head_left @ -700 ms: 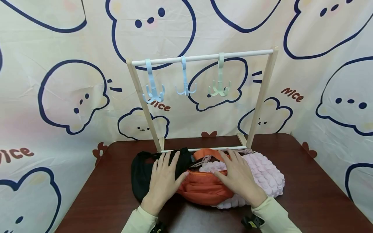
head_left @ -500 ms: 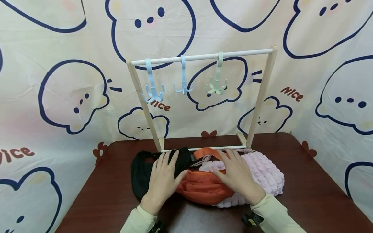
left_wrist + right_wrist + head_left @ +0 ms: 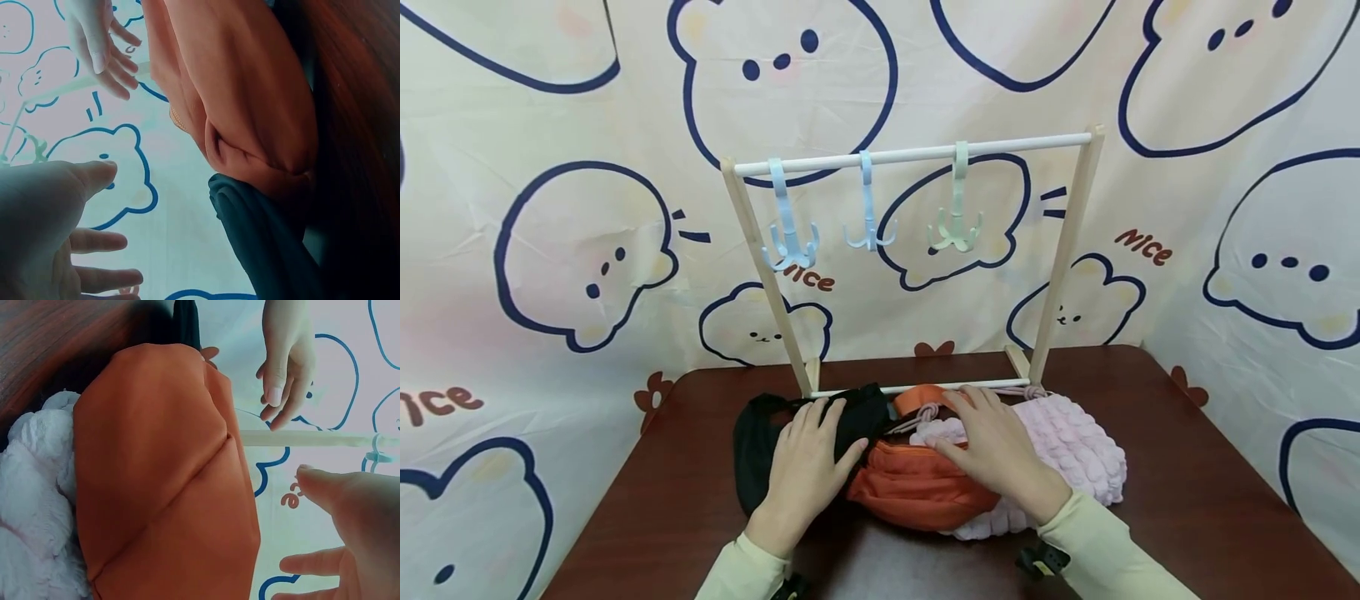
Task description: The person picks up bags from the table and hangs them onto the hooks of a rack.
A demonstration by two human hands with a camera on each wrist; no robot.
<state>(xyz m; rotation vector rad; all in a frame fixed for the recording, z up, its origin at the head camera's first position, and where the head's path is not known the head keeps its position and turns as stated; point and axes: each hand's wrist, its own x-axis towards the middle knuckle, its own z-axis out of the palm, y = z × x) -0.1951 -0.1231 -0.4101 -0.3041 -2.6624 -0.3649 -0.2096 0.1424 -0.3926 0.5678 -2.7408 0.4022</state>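
Note:
Three bags lie side by side: a black one [image 3: 756, 450] at left, an orange one [image 3: 917, 492] in the middle, a fluffy pale pink one [image 3: 1078, 442] at right. Above the black bag, fingers spread, is my left hand [image 3: 805, 471]. My right hand [image 3: 1000, 446] is over the orange and pink bags, its fingers spread too. Both wrist views show a gap between the hands and the orange bag [image 3: 250, 87], [image 3: 156, 469]; neither hand grips anything.
Behind the bags stands a rack [image 3: 1067, 250] with a white top bar. Two blue hooks [image 3: 790, 225], [image 3: 868, 208] and one green hook [image 3: 957, 204] hang from it. A patterned cloth covers the walls around the brown table [image 3: 647, 508].
Both hands have shifted slightly left in the head view, and the whole scene has moved a little with the camera. The green hook has swung slightly on the bar.

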